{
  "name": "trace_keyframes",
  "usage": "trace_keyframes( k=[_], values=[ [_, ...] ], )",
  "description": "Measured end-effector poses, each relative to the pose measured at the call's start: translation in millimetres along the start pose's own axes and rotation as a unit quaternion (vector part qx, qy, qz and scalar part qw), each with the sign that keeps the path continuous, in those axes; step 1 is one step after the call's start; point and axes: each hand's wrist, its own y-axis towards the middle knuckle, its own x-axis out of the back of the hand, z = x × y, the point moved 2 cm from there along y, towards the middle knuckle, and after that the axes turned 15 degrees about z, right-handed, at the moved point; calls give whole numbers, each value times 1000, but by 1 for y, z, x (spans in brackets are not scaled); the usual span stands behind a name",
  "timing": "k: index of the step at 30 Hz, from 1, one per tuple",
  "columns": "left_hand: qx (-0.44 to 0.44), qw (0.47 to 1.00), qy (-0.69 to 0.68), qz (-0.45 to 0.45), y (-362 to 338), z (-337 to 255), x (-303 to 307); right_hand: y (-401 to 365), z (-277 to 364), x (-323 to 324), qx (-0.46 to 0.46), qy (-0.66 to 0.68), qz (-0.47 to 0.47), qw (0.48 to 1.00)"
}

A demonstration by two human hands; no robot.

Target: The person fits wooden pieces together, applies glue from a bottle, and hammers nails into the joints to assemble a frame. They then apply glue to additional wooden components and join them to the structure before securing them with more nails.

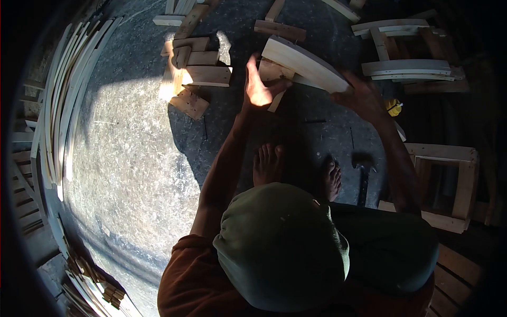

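Note:
A pale wooden piece (303, 62), joined to other boards beneath it, is held tilted above the floor in front of my feet. At its lower right end my right hand (359, 95) has its fingers wrapped round the wood. On the left side my left hand (260, 87) touches a shorter brown board (274, 70) under the pale one, with thumb and fingers spread around it. The undersides of the boards and some of my fingertips are hidden. A hammer (364, 179) lies on the floor right of my right foot.
Short wood blocks (208, 75) lie at the upper left of centre. Long strips (79, 95) lie along the left. Wooden frames (406, 68) stand at the upper right, another frame (462, 185) lower right. A yellow object (394, 107) sits beside my right forearm.

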Motion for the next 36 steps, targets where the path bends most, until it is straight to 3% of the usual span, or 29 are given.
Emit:
trace_keyframes(
  k=[2,5,6,9,15,22,25,31,33,36],
  values=[
    [-17,969,-237,66,10,19,7,3,-8,0,11,18,3,1000],
    [51,958,-244,143,19,29,21,10,-25,-3,44,27,1,999],
    [4,936,-319,145,19,27,22,13,-24,-2,65,16,-6,998],
    [35,934,-300,190,28,48,23,17,-25,7,17,64,62,996],
    [20,932,-311,186,30,49,23,23,-33,7,18,18,52,998],
    [37,921,-338,189,33,43,21,19,-36,2,24,72,60,995],
    [5,909,-372,186,32,45,19,19,-36,2,39,51,45,997],
    [54,901,-396,168,31,45,19,18,-33,1,46,11,30,998],
    [10,912,-373,168,29,42,21,18,-32,1,37,23,36,998],
    [41,919,-329,213,24,45,31,16,-29,3,22,13,43,999]
  ],
)
